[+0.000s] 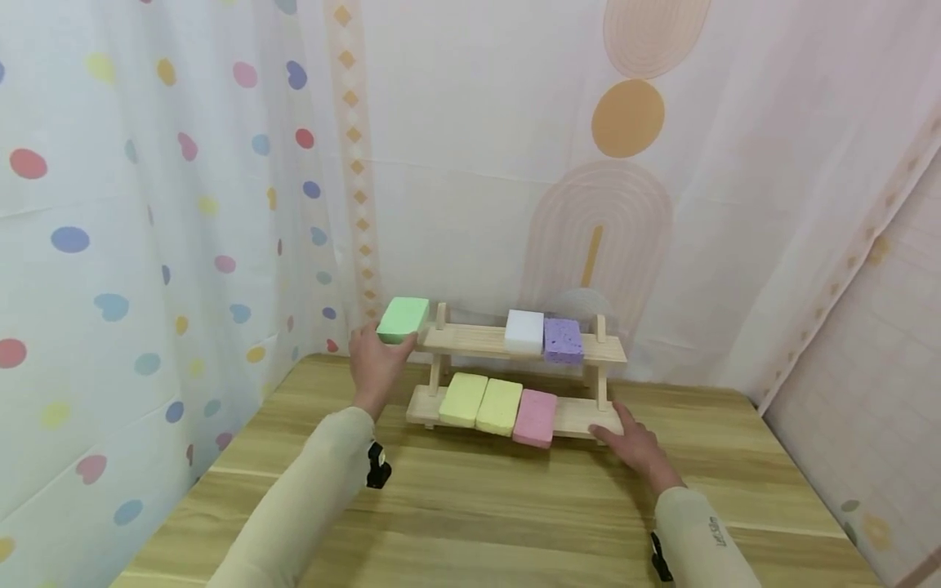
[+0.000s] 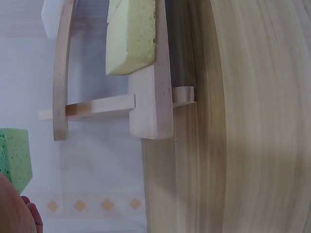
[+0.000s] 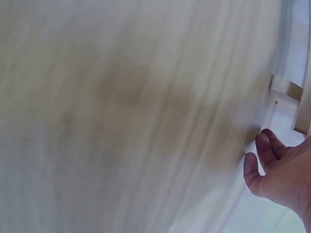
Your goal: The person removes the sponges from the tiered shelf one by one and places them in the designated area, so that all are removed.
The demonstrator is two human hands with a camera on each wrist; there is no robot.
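Two cream fabric sleeves (image 1: 301, 506) reach in from seven and five o'clock, nearest the head camera. White cloth curtains (image 1: 456, 163), printed with coloured dots and tan arches, span nine through twelve to three o'clock. Below them lies a wood-grain surface (image 1: 470, 506), with a two-tier pale wooden rack (image 1: 470, 340) near its far edge. Taking that rack as the dial, the left hand (image 1: 378, 359) is at nine o'clock, pinching a light green rectangular sponge (image 1: 403, 318) just beyond the left end of the upper shelf (image 1: 606, 349) and apart from it. At four o'clock the right hand (image 1: 634, 441), thumb and fingers parted, is at the right end of the lower shelf (image 1: 577, 415); I cannot tell whether it touches the wood. From eight to six o'clock on that shelf lie two yellow rectangular sponges (image 1: 463, 400) and a pink rectangular sponge (image 1: 535, 418). A white rectangular block (image 1: 524, 331) sits at twelve, a porous purple sponge (image 1: 563, 339) at one. Small black devices (image 1: 378, 465) show at the cuffs.
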